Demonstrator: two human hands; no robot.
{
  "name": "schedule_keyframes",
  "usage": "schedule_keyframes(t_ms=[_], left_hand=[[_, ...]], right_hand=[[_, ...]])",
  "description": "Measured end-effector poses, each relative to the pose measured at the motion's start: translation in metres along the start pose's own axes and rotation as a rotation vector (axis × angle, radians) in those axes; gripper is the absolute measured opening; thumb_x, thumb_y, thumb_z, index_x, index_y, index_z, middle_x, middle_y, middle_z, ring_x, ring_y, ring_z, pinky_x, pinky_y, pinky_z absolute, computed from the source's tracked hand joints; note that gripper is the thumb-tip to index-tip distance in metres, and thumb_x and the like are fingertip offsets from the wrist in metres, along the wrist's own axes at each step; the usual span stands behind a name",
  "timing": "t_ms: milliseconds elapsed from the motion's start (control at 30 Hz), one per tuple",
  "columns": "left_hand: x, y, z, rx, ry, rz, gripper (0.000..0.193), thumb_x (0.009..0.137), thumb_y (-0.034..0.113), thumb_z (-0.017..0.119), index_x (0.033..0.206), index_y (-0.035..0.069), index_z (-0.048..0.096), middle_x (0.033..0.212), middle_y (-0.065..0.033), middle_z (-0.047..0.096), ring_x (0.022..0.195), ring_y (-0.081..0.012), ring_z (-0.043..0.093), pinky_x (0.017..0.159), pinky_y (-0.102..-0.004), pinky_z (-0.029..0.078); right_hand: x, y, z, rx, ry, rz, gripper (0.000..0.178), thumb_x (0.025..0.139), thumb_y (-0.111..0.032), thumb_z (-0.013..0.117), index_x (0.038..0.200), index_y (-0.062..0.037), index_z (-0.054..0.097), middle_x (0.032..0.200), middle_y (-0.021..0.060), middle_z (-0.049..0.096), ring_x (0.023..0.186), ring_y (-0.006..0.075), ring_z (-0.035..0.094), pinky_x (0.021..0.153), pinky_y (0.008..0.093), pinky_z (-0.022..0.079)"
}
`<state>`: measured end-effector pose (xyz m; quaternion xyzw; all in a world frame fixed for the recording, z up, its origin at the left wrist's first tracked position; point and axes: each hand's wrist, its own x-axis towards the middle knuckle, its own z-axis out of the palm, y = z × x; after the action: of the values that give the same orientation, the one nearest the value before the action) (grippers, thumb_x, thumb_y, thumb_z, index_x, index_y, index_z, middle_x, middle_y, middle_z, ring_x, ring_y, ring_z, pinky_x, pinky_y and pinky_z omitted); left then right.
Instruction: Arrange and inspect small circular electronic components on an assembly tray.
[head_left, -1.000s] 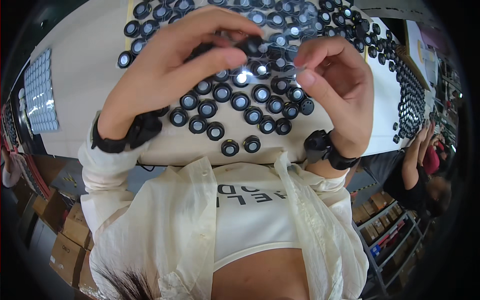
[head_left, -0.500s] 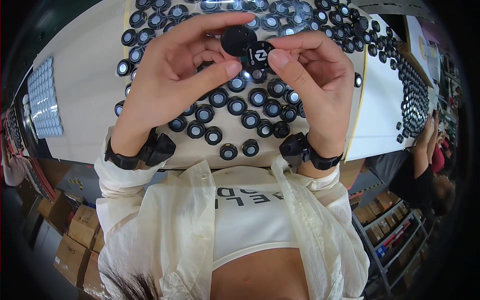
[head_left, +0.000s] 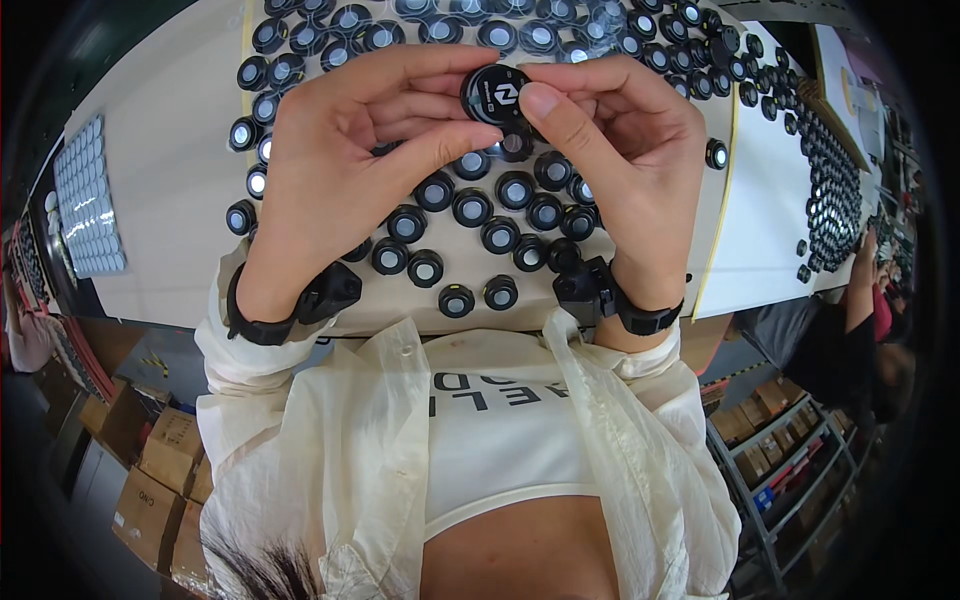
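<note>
Above the table, my left hand (head_left: pixel 345 140) grips a black round part (head_left: pixel 468 94) between thumb and fingers. A thin black disc with a white emblem (head_left: pixel 503 95) lies over that part's face, almost covering it. Pressed at the disc's right edge are the thumb and forefinger of my right hand (head_left: pixel 635 135). Whether the disc is seated or only resting there, I cannot tell. Below my hands, several black round pieces with pale grey centres (head_left: pixel 472 207) stand on the table. Each wrist wears a black strapped device.
More such black pieces (head_left: pixel 350 20) crowd the table's far side, some under clear plastic. A tray of pale round pieces (head_left: pixel 88 195) lies at left. Another dense group (head_left: pixel 835 205) covers the white surface at right, near another person's arm (head_left: pixel 862 275). Cardboard boxes (head_left: pixel 150 515) stand lower left.
My hands have come together. The emblem disc moved left, from beside the black round part to over its face, and that part now tilts differently in my left hand.
</note>
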<state>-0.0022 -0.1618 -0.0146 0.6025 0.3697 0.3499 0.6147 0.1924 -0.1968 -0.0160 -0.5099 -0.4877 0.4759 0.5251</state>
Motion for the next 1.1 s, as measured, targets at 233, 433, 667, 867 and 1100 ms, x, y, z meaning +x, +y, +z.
schedule_keyframes(t_ms=[233, 433, 667, 867, 1100], left_hand=[[-0.001, 0.0, 0.002, 0.047, 0.039, 0.027, 0.041, 0.083, -0.01, 0.071, 0.122, -0.01, 0.061, 0.117, -0.0168, 0.068, 0.095, -0.0199, 0.071, 0.086, -0.0284, 0.058], [-0.003, -0.002, 0.006, 0.18, 0.092, 0.066, 0.04, 0.082, -0.008, 0.073, 0.121, -0.006, 0.065, 0.108, -0.0138, 0.072, 0.09, -0.0181, 0.073, 0.08, -0.0263, 0.059], [-0.001, -0.008, 0.003, 0.386, 0.121, 0.113, 0.038, 0.084, -0.004, 0.072, 0.122, -0.002, 0.066, 0.104, -0.0113, 0.073, 0.089, -0.0157, 0.072, 0.08, -0.0254, 0.058], [0.014, 0.006, -0.006, 0.456, 0.148, 0.148, 0.034, 0.088, 0.001, 0.071, 0.122, -0.002, 0.066, 0.104, -0.0096, 0.073, 0.089, -0.0152, 0.072, 0.08, -0.0257, 0.057], [0.103, 0.038, -0.076, 1.004, 0.024, 0.217, 0.032, 0.082, 0.012, 0.071, 0.108, -0.007, 0.069, 0.092, -0.0224, 0.072, 0.081, -0.026, 0.072, 0.077, -0.034, 0.057]], right_hand=[[-0.001, 0.001, 0.001, -0.013, -0.002, 0.019, 0.012, 0.086, -0.003, 0.075, 0.096, 0.001, 0.074, 0.069, -0.0072, 0.06, 0.056, -0.0028, 0.036, 0.05, 0.0161, 0.026], [-0.002, 0.002, 0.005, -0.099, 0.027, -0.051, 0.009, 0.084, -0.003, 0.076, 0.092, -0.0002, 0.075, 0.064, -0.0062, 0.057, 0.055, -0.0021, 0.039, 0.049, 0.0162, 0.029], [-0.004, -0.003, 0.013, -0.408, 0.089, -0.189, 0.011, 0.083, -0.002, 0.074, 0.094, 0.0004, 0.074, 0.066, 0.0022, 0.06, 0.052, 0.0088, 0.051, 0.048, 0.0222, 0.038], [0.001, 0.005, 0.005, -0.485, -0.133, -0.263, 0.032, 0.091, -0.003, 0.065, 0.124, -0.0027, 0.067, 0.106, 0.0098, 0.069, 0.081, 0.0138, 0.063, 0.068, 0.0243, 0.051], [0.002, 0.007, -0.011, -0.319, -0.13, -0.121, 0.044, 0.091, -0.003, 0.06, 0.136, -0.0046, 0.055, 0.114, 0.0124, 0.067, 0.086, 0.0204, 0.065, 0.075, 0.0301, 0.053]])
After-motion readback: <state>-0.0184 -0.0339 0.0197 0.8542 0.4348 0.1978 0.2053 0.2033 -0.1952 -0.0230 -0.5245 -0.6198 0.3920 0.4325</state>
